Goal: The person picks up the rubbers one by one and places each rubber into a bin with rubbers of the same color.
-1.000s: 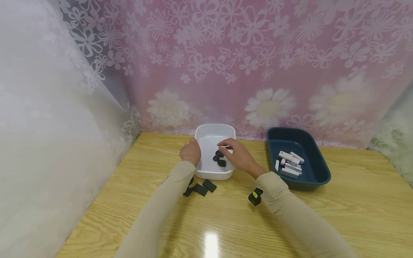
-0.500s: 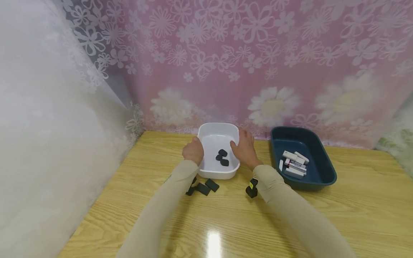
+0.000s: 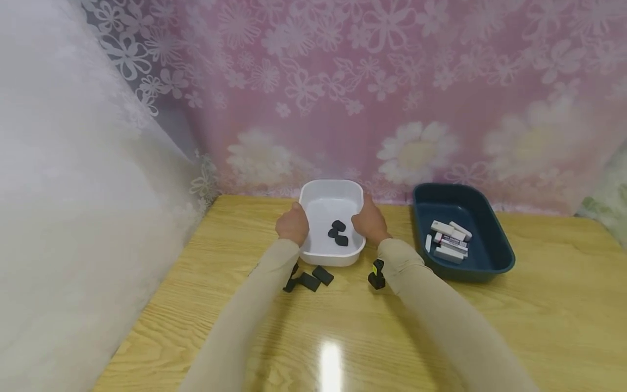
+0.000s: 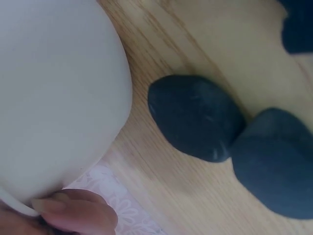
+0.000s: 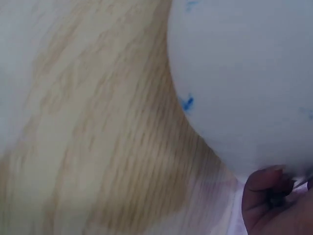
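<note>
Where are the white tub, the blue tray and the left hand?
white tub (image 3: 327, 188): head view, far rim.
blue tray (image 3: 495, 256): head view, right wall.
left hand (image 3: 292, 226): head view, back of the hand.

Pink floral curtain, wooden table

The table is looking like glossy varnished wood, grain showing and a light glare bouncing off at 6 o'clock. White tub is reading as smooth matt plastic, same for the dark blue tray at 3 o'clock. Black erasers are looking matt, rubbery.
</note>
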Tool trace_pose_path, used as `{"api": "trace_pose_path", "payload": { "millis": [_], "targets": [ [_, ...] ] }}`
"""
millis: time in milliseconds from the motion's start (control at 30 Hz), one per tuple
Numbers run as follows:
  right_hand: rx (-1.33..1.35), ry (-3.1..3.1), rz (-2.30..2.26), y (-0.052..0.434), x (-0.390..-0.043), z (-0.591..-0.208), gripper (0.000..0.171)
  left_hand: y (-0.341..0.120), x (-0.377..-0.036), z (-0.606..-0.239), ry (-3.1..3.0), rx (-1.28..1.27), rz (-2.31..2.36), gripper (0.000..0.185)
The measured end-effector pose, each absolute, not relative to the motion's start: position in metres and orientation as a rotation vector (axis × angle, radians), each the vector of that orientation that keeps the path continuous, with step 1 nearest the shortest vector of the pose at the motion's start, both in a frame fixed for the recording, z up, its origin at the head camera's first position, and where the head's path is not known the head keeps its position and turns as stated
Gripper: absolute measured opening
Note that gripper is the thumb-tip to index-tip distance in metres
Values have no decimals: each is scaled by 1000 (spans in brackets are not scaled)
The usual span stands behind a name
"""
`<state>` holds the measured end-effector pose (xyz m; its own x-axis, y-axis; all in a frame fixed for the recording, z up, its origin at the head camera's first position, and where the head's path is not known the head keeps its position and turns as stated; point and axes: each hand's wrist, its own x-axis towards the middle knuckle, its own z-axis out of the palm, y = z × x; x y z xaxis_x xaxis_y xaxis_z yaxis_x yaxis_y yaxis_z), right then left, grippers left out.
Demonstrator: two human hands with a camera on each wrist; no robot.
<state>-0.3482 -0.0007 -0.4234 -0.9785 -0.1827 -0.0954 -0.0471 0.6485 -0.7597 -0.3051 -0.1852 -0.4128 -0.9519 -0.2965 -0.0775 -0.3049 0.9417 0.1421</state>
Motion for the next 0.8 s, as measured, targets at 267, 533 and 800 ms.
{"api": "trace_pose_path", "payload": {
  "millis": [267, 533, 800],
  "targets": [
    [-54, 2786, -1097, -7, -344, -415, 68, -196, -307, -413, 2958, -351, 318, 42],
    [-6, 2813, -1148, -14, -346, -413, 67, -217, -308, -406, 2764, -255, 728, 73],
    [56, 2805, -1088, -10, -342, -414, 69, -241, -278, -404, 2859, -140, 818, 54]
  ]
}}
